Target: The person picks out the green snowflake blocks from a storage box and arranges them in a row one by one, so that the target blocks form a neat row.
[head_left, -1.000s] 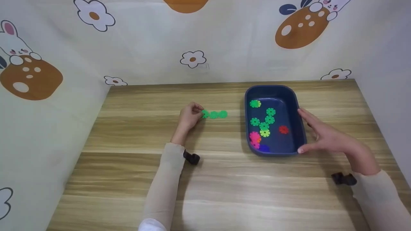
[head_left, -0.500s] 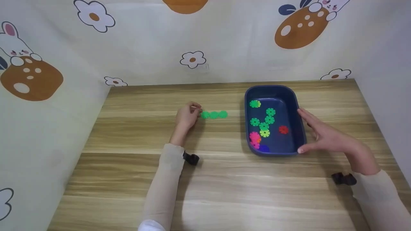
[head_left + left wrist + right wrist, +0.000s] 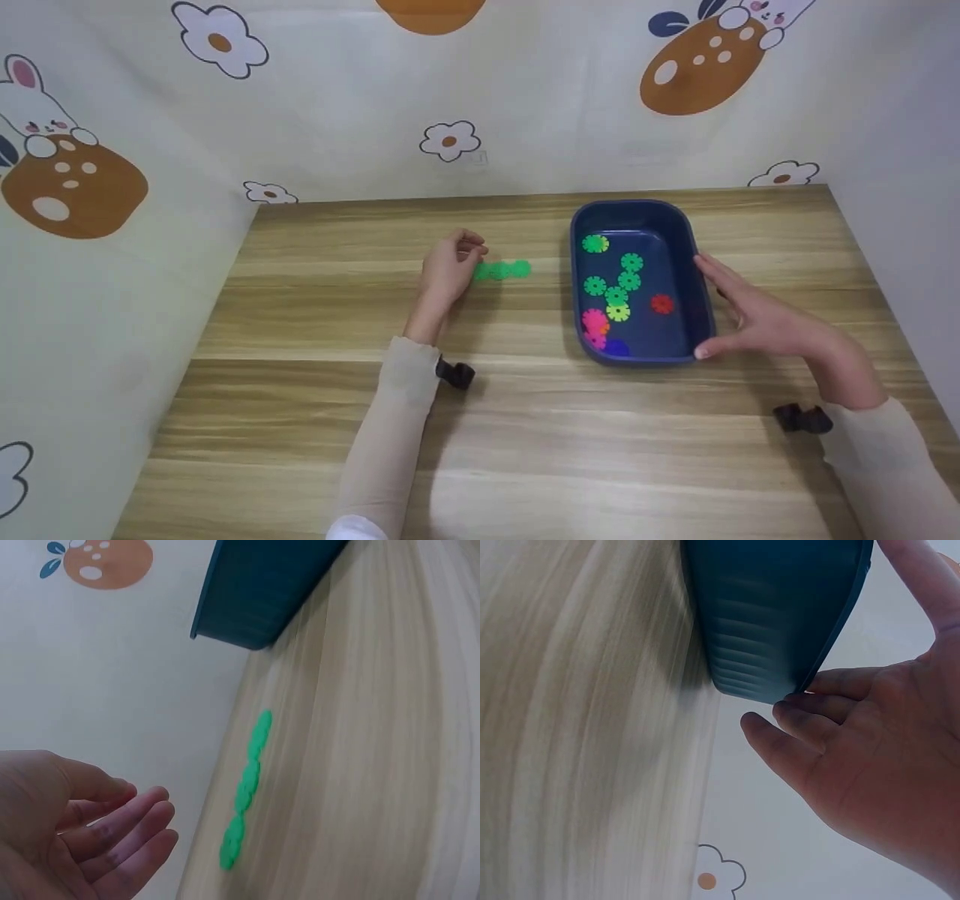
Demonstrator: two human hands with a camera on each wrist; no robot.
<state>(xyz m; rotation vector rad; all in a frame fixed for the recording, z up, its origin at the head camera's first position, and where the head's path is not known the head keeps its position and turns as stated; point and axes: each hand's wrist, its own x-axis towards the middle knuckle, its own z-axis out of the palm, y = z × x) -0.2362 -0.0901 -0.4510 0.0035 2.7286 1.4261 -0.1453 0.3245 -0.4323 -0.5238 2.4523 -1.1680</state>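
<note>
A chain of three green snowflake discs [image 3: 504, 270] lies flat on the wooden table, seen lengthwise in the left wrist view [image 3: 247, 787]. My left hand [image 3: 448, 268] hovers at its left end and hides part of the last disc in the head view. Loosely bent fingers [image 3: 120, 840] hold nothing and sit apart from the chain. At the right, my right hand [image 3: 772, 319] touches the rim of a dark blue bin [image 3: 664, 262] with its thumb and fingertips spread. The right wrist view shows those nearly straight fingers [image 3: 817, 716] by the bin's corner.
Inside the bin lie loose green snowflake discs [image 3: 630, 271], a yellow-green disc [image 3: 618, 312], a red disc [image 3: 661, 304], pink discs [image 3: 595, 321] and a blue disc [image 3: 617, 347]. A patterned wall cover [image 3: 525, 97] rises behind the table [image 3: 570, 450].
My left fingers were at the chain's end disc; they have let go, drawn back left, then lifted and shifted slightly right. The right hand and bin stay in place.
</note>
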